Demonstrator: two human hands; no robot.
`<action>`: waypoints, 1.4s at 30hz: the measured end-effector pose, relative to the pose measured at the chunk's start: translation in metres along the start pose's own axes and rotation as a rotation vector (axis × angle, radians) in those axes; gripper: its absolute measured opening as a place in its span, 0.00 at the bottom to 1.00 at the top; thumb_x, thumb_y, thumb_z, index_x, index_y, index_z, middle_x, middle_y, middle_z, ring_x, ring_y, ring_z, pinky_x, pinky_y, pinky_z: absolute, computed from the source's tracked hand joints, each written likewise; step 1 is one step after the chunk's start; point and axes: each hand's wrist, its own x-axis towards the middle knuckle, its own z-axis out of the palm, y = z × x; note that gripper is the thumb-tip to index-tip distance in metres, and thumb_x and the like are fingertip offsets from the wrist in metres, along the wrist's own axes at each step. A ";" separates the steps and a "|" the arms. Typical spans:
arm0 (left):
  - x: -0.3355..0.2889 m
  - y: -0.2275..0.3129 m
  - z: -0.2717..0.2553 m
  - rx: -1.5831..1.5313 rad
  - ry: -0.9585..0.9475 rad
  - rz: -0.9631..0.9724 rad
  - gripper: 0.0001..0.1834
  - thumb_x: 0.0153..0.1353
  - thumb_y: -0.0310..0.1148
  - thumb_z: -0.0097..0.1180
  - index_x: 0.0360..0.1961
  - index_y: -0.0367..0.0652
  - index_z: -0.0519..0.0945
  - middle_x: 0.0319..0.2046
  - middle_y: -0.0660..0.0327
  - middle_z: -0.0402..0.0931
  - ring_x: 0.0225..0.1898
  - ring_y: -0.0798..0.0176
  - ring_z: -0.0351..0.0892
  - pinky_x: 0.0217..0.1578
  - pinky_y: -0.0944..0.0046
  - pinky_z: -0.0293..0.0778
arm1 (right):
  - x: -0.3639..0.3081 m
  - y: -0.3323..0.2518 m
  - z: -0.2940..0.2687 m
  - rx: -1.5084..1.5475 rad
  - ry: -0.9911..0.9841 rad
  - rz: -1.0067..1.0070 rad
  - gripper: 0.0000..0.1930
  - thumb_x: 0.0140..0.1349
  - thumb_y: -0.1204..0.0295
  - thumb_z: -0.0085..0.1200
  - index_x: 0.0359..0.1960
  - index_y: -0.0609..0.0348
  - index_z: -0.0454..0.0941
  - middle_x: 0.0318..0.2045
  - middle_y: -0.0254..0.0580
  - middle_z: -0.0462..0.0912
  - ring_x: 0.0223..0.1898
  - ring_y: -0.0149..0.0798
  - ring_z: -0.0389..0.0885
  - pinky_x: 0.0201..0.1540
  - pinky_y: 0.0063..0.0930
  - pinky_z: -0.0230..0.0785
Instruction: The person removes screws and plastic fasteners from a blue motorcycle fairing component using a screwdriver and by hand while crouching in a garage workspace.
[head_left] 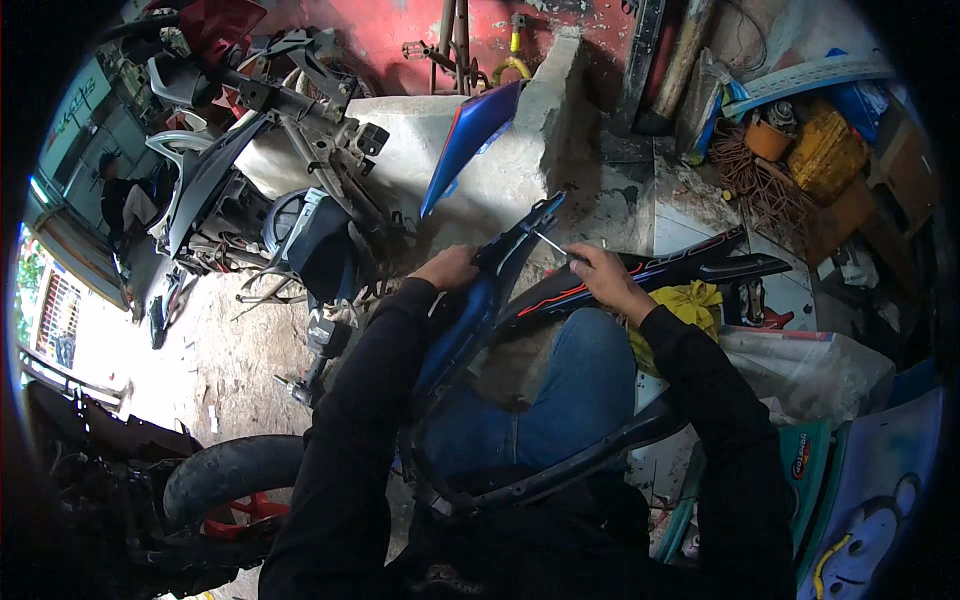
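A dark blue and black motorcycle body panel (462,325) lies across my lap, its narrow end pointing away from me. My left hand (447,268) is closed on the left edge of this panel. In my right hand (610,282) is a screwdriver (551,243), its thin metal shaft pointing left. The screwdriver's tip meets the panel near its narrow far end; the exact spot it touches is too small to make out. Just beyond my knee, under my right hand, rests a black panel (655,268) with red and blue stripes.
A blue panel (470,140) leans on the concrete ledge (405,120) ahead. At left stands a partly stripped motorcycle (300,150); a tyre (235,480) is at lower left. A yellow cloth (690,308) sits by my right wrist. A person (125,195) sits far left.
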 end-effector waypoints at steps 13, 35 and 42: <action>-0.006 0.022 -0.011 -0.022 0.087 0.115 0.20 0.50 0.31 0.49 0.45 0.33 0.74 0.39 0.39 0.76 0.45 0.37 0.74 0.48 0.45 0.69 | 0.007 0.001 -0.020 1.198 -0.122 0.819 0.13 0.65 0.66 0.45 0.45 0.59 0.74 0.26 0.37 0.75 0.13 0.23 0.61 0.10 0.15 0.48; 0.007 0.039 -0.024 -0.207 0.142 0.203 0.27 0.50 0.30 0.53 0.55 0.36 0.69 0.44 0.43 0.76 0.48 0.45 0.76 0.49 0.53 0.70 | 0.004 -0.008 -0.036 -0.060 0.083 0.014 0.14 0.56 0.69 0.55 0.40 0.65 0.79 0.24 0.45 0.81 0.23 0.40 0.78 0.28 0.32 0.68; 0.046 0.075 -0.056 -0.500 -0.177 -0.074 0.38 0.49 0.47 0.61 0.58 0.39 0.66 0.49 0.50 0.74 0.51 0.56 0.72 0.53 0.61 0.66 | 0.016 -0.025 -0.042 0.585 -0.114 0.323 0.18 0.55 0.74 0.52 0.49 0.64 0.78 0.21 0.35 0.77 0.16 0.25 0.68 0.18 0.22 0.61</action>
